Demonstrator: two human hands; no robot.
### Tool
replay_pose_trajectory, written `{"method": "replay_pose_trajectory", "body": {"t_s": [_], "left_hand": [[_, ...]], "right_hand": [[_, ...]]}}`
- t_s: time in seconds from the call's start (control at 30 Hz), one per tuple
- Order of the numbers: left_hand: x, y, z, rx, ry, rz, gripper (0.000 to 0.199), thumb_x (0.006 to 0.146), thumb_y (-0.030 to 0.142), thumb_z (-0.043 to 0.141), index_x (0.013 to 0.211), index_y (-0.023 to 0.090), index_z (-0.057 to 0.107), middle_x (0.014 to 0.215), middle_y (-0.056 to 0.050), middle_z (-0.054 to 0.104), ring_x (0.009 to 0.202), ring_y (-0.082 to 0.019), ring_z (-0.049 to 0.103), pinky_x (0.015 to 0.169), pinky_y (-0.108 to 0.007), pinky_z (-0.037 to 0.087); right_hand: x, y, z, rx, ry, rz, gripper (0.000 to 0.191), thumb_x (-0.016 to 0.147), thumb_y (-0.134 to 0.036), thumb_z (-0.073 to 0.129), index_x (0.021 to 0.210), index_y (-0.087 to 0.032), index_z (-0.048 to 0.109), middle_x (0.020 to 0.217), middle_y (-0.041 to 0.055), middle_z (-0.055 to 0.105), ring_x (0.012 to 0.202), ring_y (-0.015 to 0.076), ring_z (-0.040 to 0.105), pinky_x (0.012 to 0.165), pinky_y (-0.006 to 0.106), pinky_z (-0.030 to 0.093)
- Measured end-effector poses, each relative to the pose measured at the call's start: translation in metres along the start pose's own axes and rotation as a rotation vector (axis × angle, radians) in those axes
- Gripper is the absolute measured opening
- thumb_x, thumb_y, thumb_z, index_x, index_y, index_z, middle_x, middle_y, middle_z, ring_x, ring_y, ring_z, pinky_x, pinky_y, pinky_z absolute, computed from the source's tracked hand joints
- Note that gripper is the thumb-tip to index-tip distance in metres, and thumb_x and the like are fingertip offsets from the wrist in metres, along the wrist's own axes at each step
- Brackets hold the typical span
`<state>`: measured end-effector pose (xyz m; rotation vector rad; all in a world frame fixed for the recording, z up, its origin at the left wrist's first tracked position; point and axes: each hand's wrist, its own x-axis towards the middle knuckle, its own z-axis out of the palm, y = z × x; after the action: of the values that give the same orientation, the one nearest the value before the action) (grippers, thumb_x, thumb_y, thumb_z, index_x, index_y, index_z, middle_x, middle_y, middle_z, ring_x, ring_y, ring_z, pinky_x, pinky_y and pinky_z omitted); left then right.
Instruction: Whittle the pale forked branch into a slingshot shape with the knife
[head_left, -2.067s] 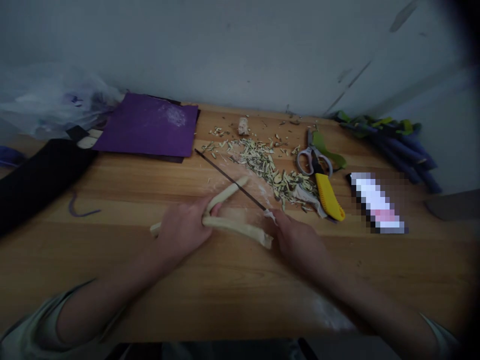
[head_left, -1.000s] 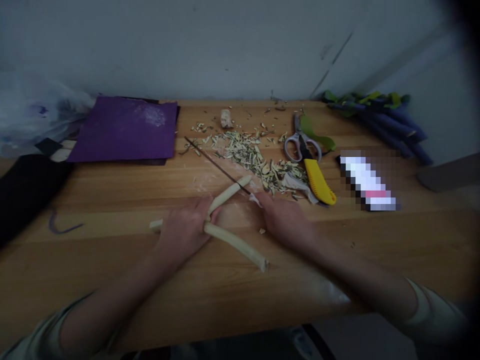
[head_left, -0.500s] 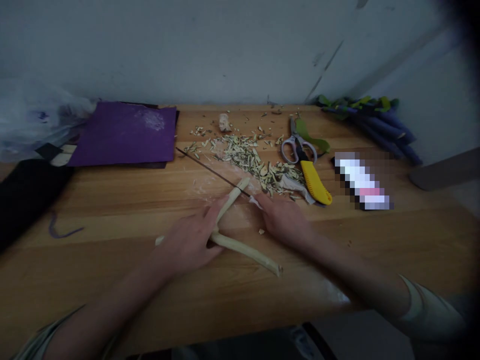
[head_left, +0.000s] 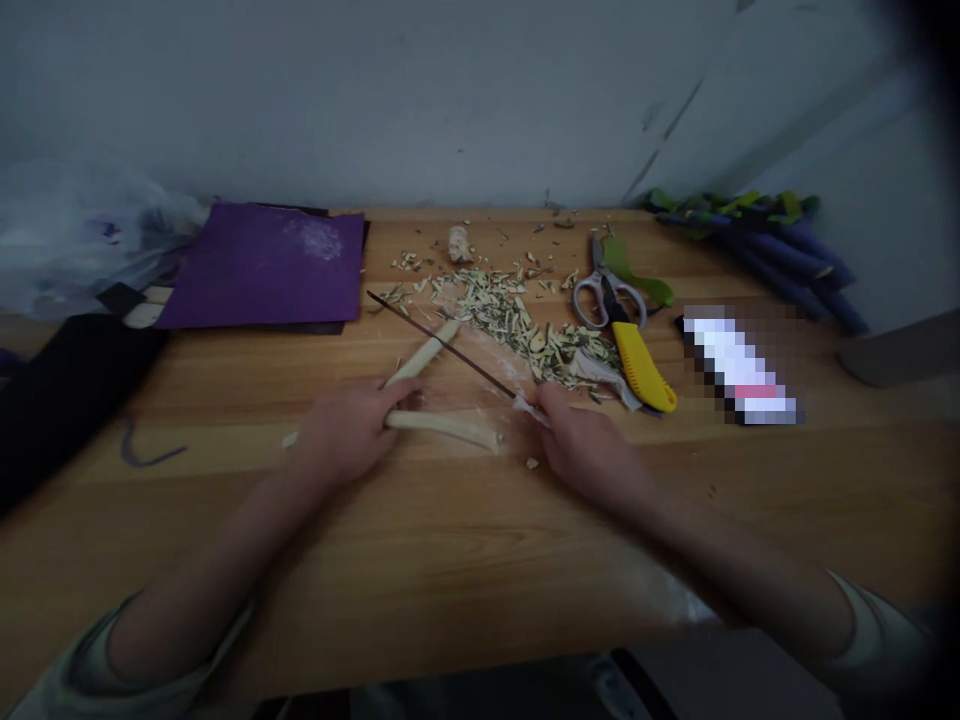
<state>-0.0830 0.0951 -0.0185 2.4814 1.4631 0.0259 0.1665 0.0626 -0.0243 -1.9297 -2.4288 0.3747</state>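
My left hand [head_left: 349,425] is closed around a peeled, pale forked branch [head_left: 446,428]. One prong points away from me and the other to the right; a short end shows left of the hand. In my right hand [head_left: 589,440] is the whitish wrapped end of a thin dark file [head_left: 442,343], its rod slanting up to the left. The rod crosses the tip of the far prong; whether they touch, I cannot tell. Just beyond lies a heap of bark and wood shavings [head_left: 510,320] on the wooden table [head_left: 420,560].
Scissors [head_left: 606,295] and a yellow-handled cutter [head_left: 643,370] lie right of the shavings, near a blurred-out phone [head_left: 739,365]. Purple sandpaper sheets [head_left: 262,270] and a plastic bag [head_left: 82,240] are at left. Bundled dark sticks [head_left: 780,250] lean at the back right.
My left hand has drawn the forked branch to the left and turned it, so its right prong now lies flatter. The file stays in my right hand at nearly the same slant.
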Motion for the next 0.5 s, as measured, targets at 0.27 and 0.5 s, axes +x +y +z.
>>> {"method": "replay_pose_trajectory", "body": {"t_s": [0.27,0.5], "left_hand": [[-0.004,0.022,0.01,0.141,-0.075,0.072,0.022,0.08,0.025,0.04,0.097,0.022,0.053,0.088,-0.005,0.057,0.07,-0.018,0.056,0.059,-0.029,0.04],[-0.005,0.017,0.007,0.155,-0.044,0.027,0.022,0.078,0.024,0.041,0.095,0.02,0.054,0.082,-0.005,0.057,0.071,-0.02,0.056,0.058,-0.029,0.04]], "right_hand": [[0.002,0.004,0.003,-0.029,0.033,-0.044,0.015,0.086,-0.021,0.029,0.093,-0.019,0.042,0.07,0.0041,0.061,0.056,0.0152,0.053,0.048,0.024,0.024],[-0.001,0.007,-0.001,-0.047,0.077,-0.053,0.013,0.086,-0.021,0.031,0.092,-0.019,0.042,0.07,0.0039,0.061,0.057,0.016,0.054,0.048,0.025,0.023]]}}
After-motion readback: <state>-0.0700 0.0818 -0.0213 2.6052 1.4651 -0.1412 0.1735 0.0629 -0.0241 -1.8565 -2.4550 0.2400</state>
